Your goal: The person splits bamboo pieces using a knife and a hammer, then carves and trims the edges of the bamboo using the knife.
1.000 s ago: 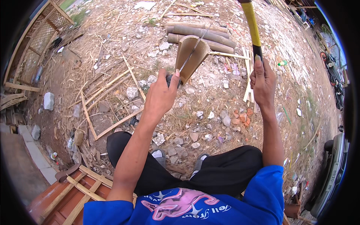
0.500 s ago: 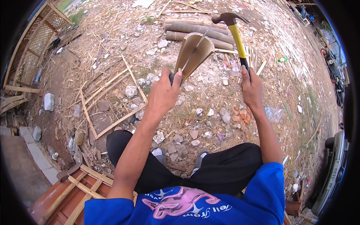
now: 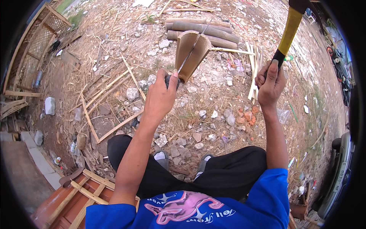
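My left hand [image 3: 160, 95], out in front of my knees, is closed round the black handle of a long thin-bladed knife [image 3: 195, 45]. Its blade points away from me across the hollow of a split bamboo half [image 3: 187, 57]. Whether the edge is sunk into the bamboo I cannot tell. The bamboo half tilts, its curved end away from me. In my right hand [image 3: 271, 86] is a hammer [image 3: 288, 32] with a yellow and black handle, raised up and to the right, apart from the knife. The hammer head is partly cut off at the picture's top edge.
Several bamboo poles [image 3: 223, 34] lie stacked beyond the split piece. Pale strips [image 3: 252, 72] lie near my right hand. Thin slats [image 3: 120, 126] and stones litter the ground to the left. A lattice panel [image 3: 34, 49] stands far left; a vehicle bumper [image 3: 335, 179] is at right.
My right hand has swung the hammer up and to the right, away from the knife. My left hand, the knife and the bamboo half have shifted slightly left.
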Demonstrator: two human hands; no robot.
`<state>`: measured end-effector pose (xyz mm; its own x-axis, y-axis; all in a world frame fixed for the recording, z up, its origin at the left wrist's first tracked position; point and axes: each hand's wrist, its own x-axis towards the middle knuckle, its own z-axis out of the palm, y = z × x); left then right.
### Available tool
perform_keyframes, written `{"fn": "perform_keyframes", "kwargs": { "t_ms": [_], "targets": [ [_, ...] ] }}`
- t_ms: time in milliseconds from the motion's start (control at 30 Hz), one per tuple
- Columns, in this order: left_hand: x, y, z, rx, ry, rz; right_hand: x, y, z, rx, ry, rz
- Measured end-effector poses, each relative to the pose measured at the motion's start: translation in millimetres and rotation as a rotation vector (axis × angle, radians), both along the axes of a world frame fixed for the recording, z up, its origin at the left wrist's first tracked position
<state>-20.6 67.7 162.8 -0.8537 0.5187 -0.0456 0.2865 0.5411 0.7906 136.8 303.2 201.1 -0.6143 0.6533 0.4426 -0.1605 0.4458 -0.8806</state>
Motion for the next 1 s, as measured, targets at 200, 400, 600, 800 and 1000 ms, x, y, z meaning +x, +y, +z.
{"fn": "perform_keyframes", "kwargs": {
  "t_ms": [200, 400, 600, 800, 1000],
  "targets": [
    [4.2, -4.6, 6.3, -0.037, -0.035, 0.003, 7.1, 1.6, -42.6, 0.259, -0.809, -0.049],
    [3.8, -7.5, -6.0, -0.03, 0.047, -0.008, 17.5, 8.9, -43.9, 0.262, -0.682, -0.123],
    [-25.5, -26.8, -2.9, -0.046, 0.015, -0.018, 24.6, 6.9, -37.8, 0.29, -0.686, -0.094],
    [-80.0, -53.0, 4.2, -0.191, -0.18, -0.163, 34.9, -9.4, -41.2, 0.189, -0.674, -0.065],
    [-77.6, -47.4, -3.7, -0.088, 0.013, -0.174, 22.9, -31.0, -43.8, 0.345, -0.594, 0.024]
  ]
}}
